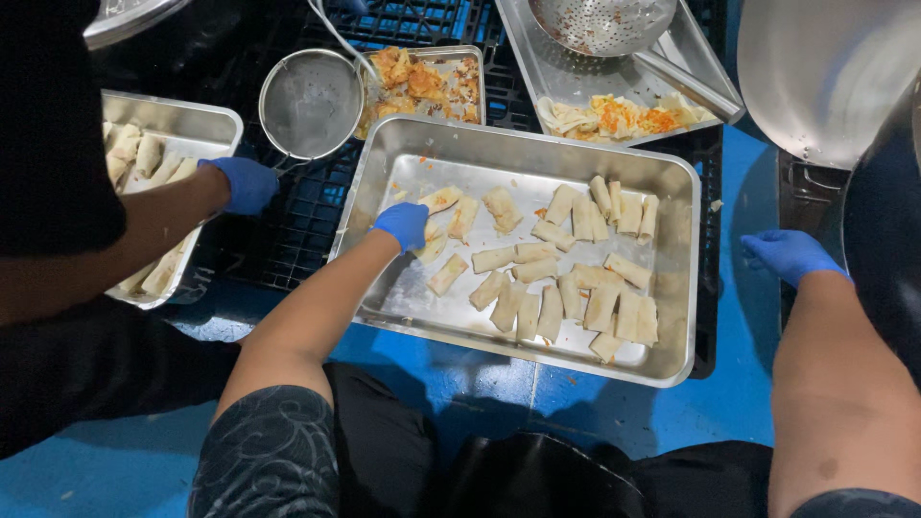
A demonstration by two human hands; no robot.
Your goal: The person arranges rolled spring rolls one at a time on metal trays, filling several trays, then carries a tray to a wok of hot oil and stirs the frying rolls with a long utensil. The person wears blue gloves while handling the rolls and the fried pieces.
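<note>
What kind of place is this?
Probably a food-prep kitchen: steel trays of uncooked spring rolls, a strainer and blue-gloved hands, the left hand reaching into the tray.

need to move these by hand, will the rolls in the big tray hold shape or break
The rolls look pale and uncooked, so probably soft and easily dented. Flattish, so unlikely to roll. The left hand lifts one from the shiny tray, where they might slide.

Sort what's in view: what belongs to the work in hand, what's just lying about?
In use: left hand on spring rolls in the big steel tray; right hand beside it.

Lying about: mesh strainer, scraps trays, skimmer, co-worker's tray.
</note>
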